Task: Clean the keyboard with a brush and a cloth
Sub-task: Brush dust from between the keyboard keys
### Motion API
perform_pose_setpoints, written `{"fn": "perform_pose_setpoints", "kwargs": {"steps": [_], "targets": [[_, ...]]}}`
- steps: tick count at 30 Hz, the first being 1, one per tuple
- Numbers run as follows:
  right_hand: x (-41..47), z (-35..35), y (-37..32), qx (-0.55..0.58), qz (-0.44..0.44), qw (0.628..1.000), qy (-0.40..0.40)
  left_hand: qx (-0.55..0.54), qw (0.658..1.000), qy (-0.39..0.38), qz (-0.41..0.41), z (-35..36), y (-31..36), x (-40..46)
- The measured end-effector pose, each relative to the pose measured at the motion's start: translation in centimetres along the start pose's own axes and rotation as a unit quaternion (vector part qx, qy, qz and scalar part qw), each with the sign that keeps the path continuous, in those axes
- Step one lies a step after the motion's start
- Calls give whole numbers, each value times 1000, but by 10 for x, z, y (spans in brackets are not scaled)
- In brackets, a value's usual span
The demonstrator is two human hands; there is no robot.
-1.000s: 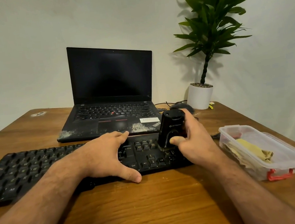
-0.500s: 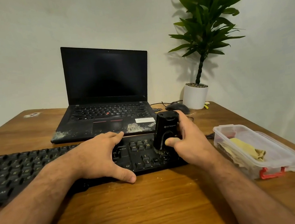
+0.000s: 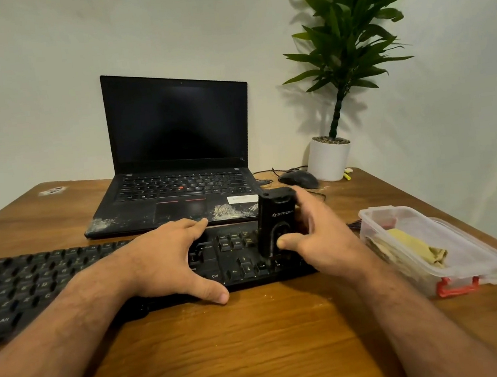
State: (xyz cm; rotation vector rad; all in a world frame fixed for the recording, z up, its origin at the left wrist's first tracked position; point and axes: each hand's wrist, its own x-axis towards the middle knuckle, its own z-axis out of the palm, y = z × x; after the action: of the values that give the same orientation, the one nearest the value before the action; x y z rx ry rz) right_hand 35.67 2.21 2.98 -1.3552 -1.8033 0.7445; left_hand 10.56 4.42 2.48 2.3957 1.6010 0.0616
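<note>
The black keyboard [image 3: 50, 279] lies across the wooden surface [image 3: 228, 345] in front of an open laptop [image 3: 176, 165]. The left hand [image 3: 168, 259] rests on it with fingers spread and nearly straight, thumb down at the near edge — gripping nothing. The right hand [image 3: 317, 236] curls round a black brush [image 3: 277, 225], standing upright with its lower end on the keys at the keyboard's right end. The yellowish cloth [image 3: 415, 247] sits in a clear container [image 3: 466, 259] just right of the keyboard — apart from both hands.

Matt black plastic keyboard [image 3: 34, 281] on a grained, satin wood table [image 3: 228, 351] — clear glossy plastic box [image 3: 472, 259], soft yellow cloth [image 3: 415, 247].
</note>
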Motion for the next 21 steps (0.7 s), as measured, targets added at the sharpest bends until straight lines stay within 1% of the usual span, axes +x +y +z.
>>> {"fn": "perform_pose_setpoints", "kwargs": {"steps": [3, 7, 10, 16, 21], "targets": [[1, -5, 1, 2, -7, 1000, -13, -3, 1000, 0, -2, 1, 0, 0], [-3, -31, 7, -16, 22, 999, 20, 3, 1000, -4, -5, 0, 2, 0], [-6, -35, 7, -24, 16, 999, 32, 4, 1000, -9, -7, -1, 4, -2], [-4, -15, -1, -19, -6, 1000, -16, -2, 1000, -6, -7, -2, 5, -2], [-4, -40, 15, -25, 23, 999, 29, 1, 1000, -5, -6, -1, 4, -2]]}}
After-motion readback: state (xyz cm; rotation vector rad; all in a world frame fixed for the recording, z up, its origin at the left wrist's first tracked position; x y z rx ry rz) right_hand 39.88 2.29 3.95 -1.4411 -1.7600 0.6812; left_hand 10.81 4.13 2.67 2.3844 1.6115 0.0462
